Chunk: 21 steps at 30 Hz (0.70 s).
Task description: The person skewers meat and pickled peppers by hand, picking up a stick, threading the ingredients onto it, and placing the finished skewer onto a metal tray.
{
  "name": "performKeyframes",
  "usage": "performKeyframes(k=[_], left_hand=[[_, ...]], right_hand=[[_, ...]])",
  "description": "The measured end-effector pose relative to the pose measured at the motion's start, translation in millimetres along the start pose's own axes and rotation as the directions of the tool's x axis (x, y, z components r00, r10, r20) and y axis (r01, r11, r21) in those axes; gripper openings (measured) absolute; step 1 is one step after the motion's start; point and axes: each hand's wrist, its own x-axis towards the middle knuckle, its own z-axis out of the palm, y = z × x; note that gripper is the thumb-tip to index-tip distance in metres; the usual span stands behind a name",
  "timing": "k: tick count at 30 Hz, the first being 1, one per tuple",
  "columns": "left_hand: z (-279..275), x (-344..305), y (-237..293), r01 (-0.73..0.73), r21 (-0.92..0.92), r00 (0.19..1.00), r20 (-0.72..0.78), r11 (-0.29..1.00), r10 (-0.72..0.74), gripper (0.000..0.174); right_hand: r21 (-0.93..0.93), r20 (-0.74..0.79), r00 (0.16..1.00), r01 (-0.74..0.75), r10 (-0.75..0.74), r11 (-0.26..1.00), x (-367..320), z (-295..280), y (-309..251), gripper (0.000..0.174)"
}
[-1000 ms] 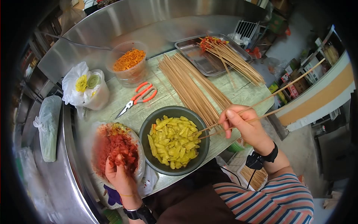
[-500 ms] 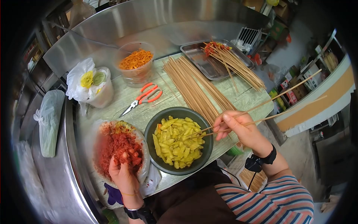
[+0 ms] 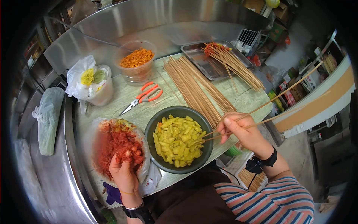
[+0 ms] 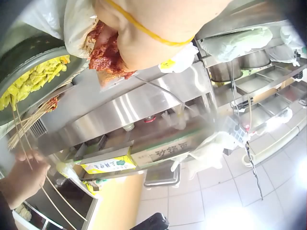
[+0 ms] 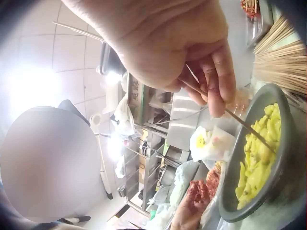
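Observation:
My right hand (image 3: 242, 128) holds two long bamboo skewers (image 3: 279, 96) like chopsticks. Their tips reach into yellow-green pickled peppers (image 3: 177, 142) that fill a dark round bowl (image 3: 149, 156). In the right wrist view, a skewer (image 5: 240, 120) runs from the fingers down into the peppers. To the left of this bowl, my left hand (image 3: 125, 177) is in a plastic-lined bowl (image 3: 144, 164) of red chopped mixture (image 3: 112, 143). Its fingers and thumb curl round a clump of that mixture; red bits coat the fingers in the left wrist view too.
Orange-handled scissors (image 3: 143, 97) lie behind the bowls. Further back are a clear tub of orange shreds (image 3: 136, 67), a bagged white tub (image 3: 102, 93), loose bamboo skewers (image 3: 190, 86) and a metal tray (image 3: 194, 61) with loaded skewers (image 3: 233, 63).
The head view has shifted slightly. The skewer tips moved among the peppers, and my right hand came a little nearer to their bowl. My left hand stays in the red mixture.

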Motion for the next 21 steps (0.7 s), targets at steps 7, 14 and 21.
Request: performKeyframes(k=[7, 14, 21], left_hand=[[1.6, 1.5, -1.8, 0.024, -0.139, 1.0, 0.019, 0.99, -0.022, 0.021], [-3.6, 1.7, 0.3, 0.034, -0.203, 0.996, 0.088, 0.979, -0.017, 0.032], [5.7, 3.1, 8.7, 0.099, -0.241, 0.995, -0.005, 0.965, -0.104, 0.026]], right_hand=[[0.256, -0.066, 0.986, 0.167, -0.155, 0.952, 14.0, 15.1, -13.7, 0.034], [0.058, 0.163, 0.729, 0.665, -0.665, 0.744, 48.8, 78.1, -7.7, 0.027], [0.041, 0.21, 0.642, 0.748, -0.738, 0.662, 58.6, 92.6, 6.1, 0.023]])
